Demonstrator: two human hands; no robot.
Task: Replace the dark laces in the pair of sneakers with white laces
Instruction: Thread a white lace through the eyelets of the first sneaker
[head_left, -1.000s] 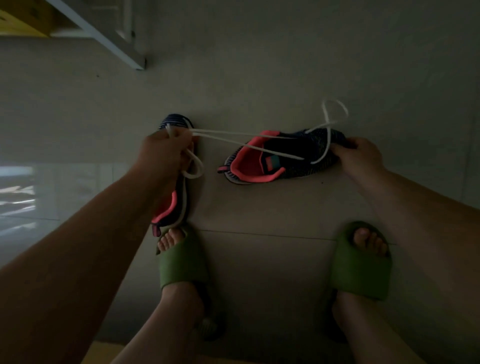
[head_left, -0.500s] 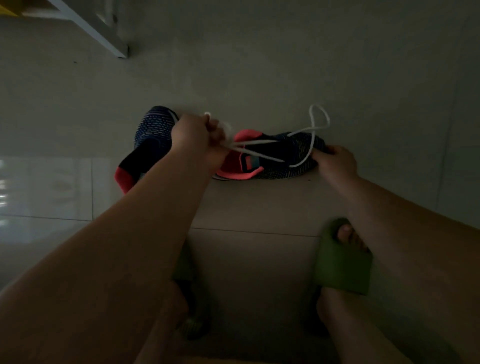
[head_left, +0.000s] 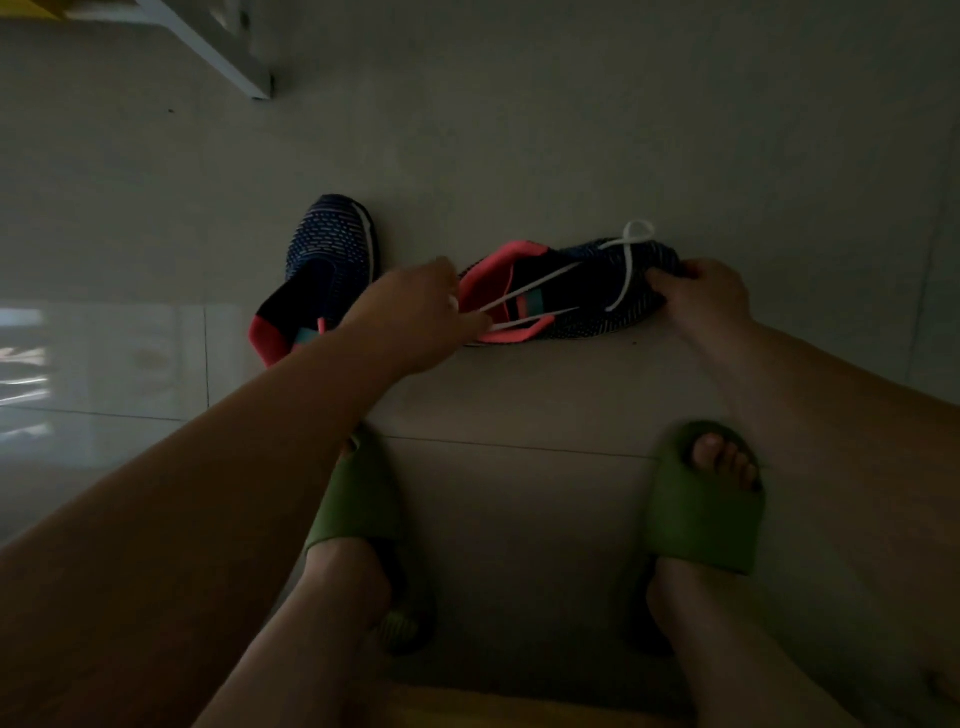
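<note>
Two dark knit sneakers with pink collars lie on the tiled floor. The right sneaker (head_left: 582, 296) lies on its side, toe pointing right, with a white lace (head_left: 626, 265) threaded near the toe and looping above it. My left hand (head_left: 415, 312) pinches the two white lace ends at the sneaker's pink opening. My right hand (head_left: 698, 296) grips the toe of that sneaker. The left sneaker (head_left: 324, 270) rests apart on the floor, toe away from me, partly hidden by my left forearm.
My two feet in green slides (head_left: 701, 514) stand on the floor close below the sneakers. A white furniture leg (head_left: 228, 57) crosses the upper left corner. A bright reflection lies on the tiles at the far left.
My left hand has moved right and toward the right sneaker's opening, so the lace ends run shorter. The left sneaker is now uncovered. My right hand stays on the toe.
</note>
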